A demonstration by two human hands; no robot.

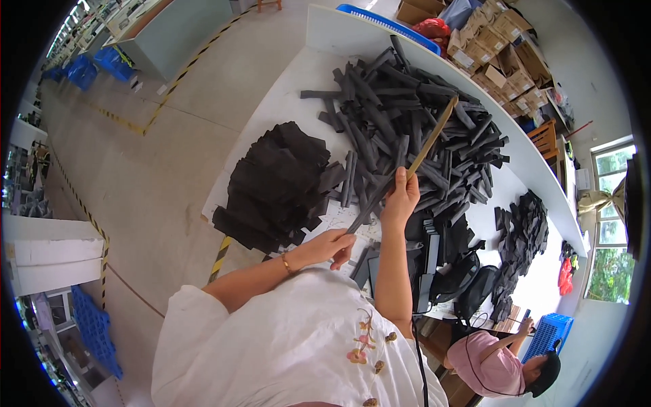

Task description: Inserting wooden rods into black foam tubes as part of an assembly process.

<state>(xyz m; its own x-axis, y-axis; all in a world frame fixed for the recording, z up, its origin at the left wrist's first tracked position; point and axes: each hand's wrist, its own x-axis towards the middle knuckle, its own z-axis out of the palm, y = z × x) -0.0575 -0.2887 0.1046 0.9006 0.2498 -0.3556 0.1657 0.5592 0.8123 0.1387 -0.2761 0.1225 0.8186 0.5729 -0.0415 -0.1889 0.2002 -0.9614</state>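
In front of my chest, my right hand (pixel 401 198) grips a long, flat yellowish stick (pixel 434 136) at its lower part, together with a dark grey fabric strip (pixel 371 207). The stick slants up and away to the right over the pile. Below my right hand the strip runs down to my left hand (pixel 330 247), whose curled fingers close on its lower end. Whether the stick continues inside the strip is hidden. Beyond my hands lies a big heap of narrow dark grey fabric strips (pixel 383 122). Left of them is a stack of flat black fabric pieces (pixel 278 183).
A raised white board (pixel 542 197) edges the table's far side. More black pieces (pixel 522 237) lie to the right, beside black bags (pixel 468 278). A person in pink (pixel 485 359) sits at lower right near a blue basket (pixel 550 336). Cardboard boxes (pixel 498 54) stand behind.
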